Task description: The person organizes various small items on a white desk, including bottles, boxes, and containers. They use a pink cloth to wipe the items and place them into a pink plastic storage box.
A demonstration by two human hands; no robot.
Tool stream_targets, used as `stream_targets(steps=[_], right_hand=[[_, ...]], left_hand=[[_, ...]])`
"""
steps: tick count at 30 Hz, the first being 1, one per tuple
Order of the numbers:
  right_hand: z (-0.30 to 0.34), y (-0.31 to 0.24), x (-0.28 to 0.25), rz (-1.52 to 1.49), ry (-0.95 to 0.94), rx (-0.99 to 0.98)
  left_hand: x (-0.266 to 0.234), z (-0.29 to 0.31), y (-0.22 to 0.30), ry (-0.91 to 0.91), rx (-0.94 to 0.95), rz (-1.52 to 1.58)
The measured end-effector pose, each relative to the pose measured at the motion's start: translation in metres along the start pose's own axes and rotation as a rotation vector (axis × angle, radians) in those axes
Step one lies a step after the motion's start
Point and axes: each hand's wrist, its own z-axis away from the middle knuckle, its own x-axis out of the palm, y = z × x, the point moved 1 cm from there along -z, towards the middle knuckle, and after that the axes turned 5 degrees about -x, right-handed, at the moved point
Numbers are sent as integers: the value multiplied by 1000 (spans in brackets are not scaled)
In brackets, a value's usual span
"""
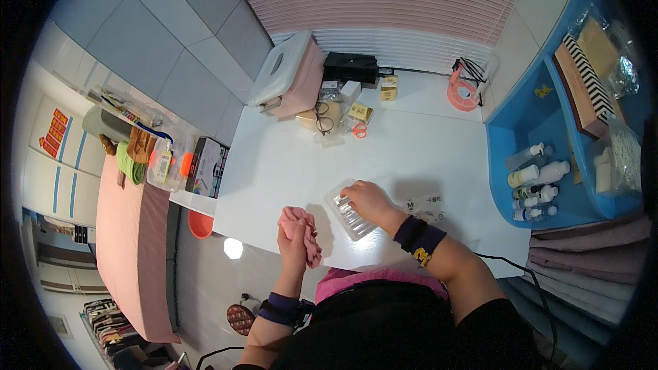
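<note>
A crumpled pink cloth point(312, 250) is bunched in my left hand point(293, 247), held over the table's front edge with the fingers wrapped round it. To its right a clear plastic tray point(356, 228) with long narrow slots lies slanted on the white table point(274, 164). My right hand point(370, 202) reaches over the tray's far end. Its fingers are bent and drawn together there, and whatever they pinch is too small to make out. Beside my right wrist lies a clear printed plastic bag point(428, 207).
At the back stand a pink storage box point(291, 75), a black case point(350, 67), small yellow boxes point(360, 112), orange scissors point(360, 130) and a pink tape dispenser point(462, 92). Blue shelves point(504, 140) with several bottles point(531, 175) border the right. A black cable point(528, 270) hangs near my right arm.
</note>
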Motion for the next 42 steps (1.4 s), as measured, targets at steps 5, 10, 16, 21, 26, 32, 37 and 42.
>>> stream_targets(steps=[5,10,16,21,26,32,37,42], right_hand=[[1,13,20,106,-49,-57],[6,17,28,186,-143,-38],[13,11,21,158,-189,-23],[18,17,23,142,-220,-54],[20,23,31,125,-115,-48],[16,18,25,87,-51,-47],[13,15,25,71,28,-67],[6,15,21,-5,112,-62]], left_hand=[[2,1,-1,23,-15,-3],[4,-1,-5,-14,-53,25],[6,-5,-9,-16,-35,17],[6,-8,-7,-42,-74,10],[10,-18,-10,-72,-55,-15],[19,-32,2,-131,-67,-72],[29,-48,10,-175,-95,-116],[48,-67,30,-218,-148,-149]])
